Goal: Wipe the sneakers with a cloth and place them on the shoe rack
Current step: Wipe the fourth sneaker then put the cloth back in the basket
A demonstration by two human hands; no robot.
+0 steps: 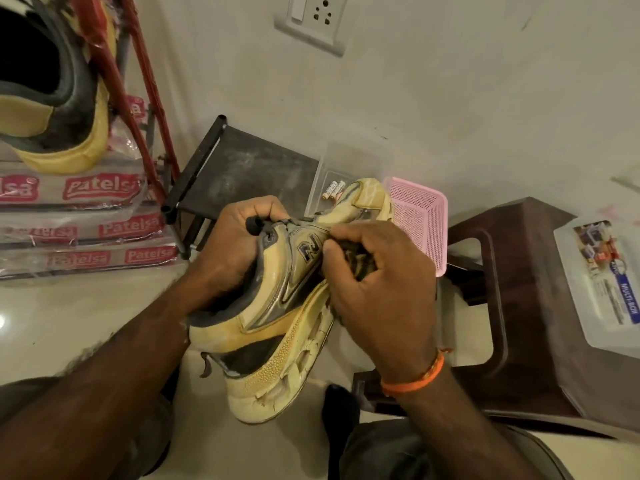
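I hold one sneaker in the middle of my view. My left hand grips its collar, and the fingers of my right hand pinch a dark cloth against its side. I judge wiping unfinished. The second sneaker sits at ten o'clock; the black rack at twelve waits. Pale floor, white wall.

A single view is given, taken from a wide-angle camera worn on the person's head. It is directed forward and steeply downward, so that both forearms are seen entering from the bottom edge and the left hand and right hand are met close below the lens, near the centre. The wall socket is caught at the top edge and the floor at the left. Straight lines are bent toward the edges. No second view is provided, so nothing is shared
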